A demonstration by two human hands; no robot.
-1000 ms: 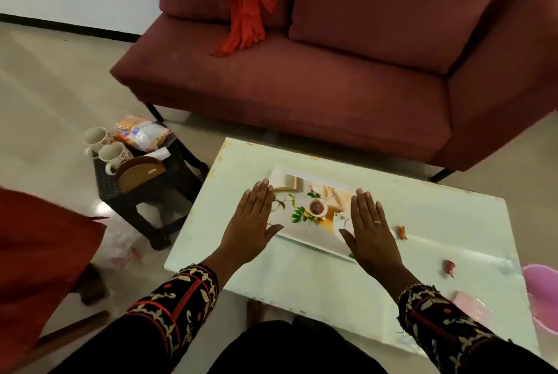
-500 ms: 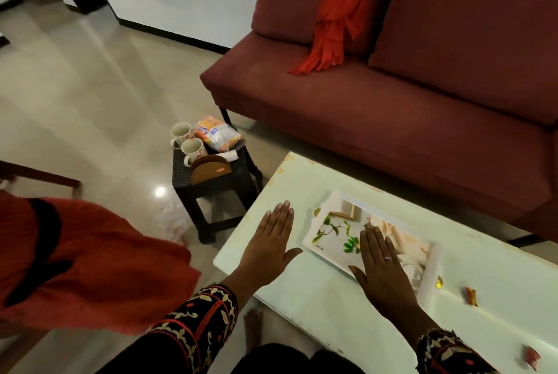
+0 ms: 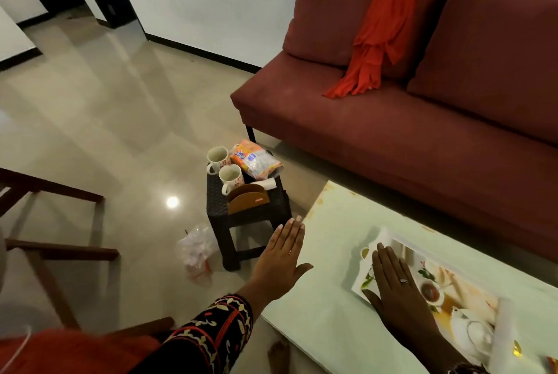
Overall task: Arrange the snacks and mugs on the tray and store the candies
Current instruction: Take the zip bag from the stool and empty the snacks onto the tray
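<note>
Room: polished beige floor, white wall with dark skirting, a maroon sofa (image 3: 422,120) with an orange-red cloth (image 3: 389,32) draped over its backrest; more floor and a doorway show than half a second ago, as the view has swung left.
Surface: pale coffee table (image 3: 347,307) at lower right, now cut off by the right edge.
Tray: white printed tray (image 3: 465,286) lies flat on the table, its teacup-and-leaf picture facing up, nothing standing on it; it sits lower right in the view than before.
Right hand: right hand (image 3: 398,286) lies flat, palm down, on the tray's near left corner, fingers straight and together, gripping nothing, a ring on one finger; it rests as in the earlier frame.
Left hand: left hand (image 3: 283,259) has left the tabletop and now hovers past the table's left edge, fingers extended and released, thumb spread, pointing toward the stool.
Stool: small black stool (image 3: 241,213) on the floor left of the table.
Mugs: two patterned white mugs (image 3: 225,167) stand upright, just beside each other, on the stool's far left part.
Snacks: orange-and-clear snack packet (image 3: 255,159) lies to the right of the mugs.
Holder: brown wooden holder (image 3: 247,200) stands at the stool's near side, a white paper roll (image 3: 268,184) behind it.
Candies: one gold-wrapped candy (image 3: 517,349) on the table beyond the tray's right end.
Floor litter: crumpled clear plastic bag (image 3: 197,250) beside the stool's leg.
</note>
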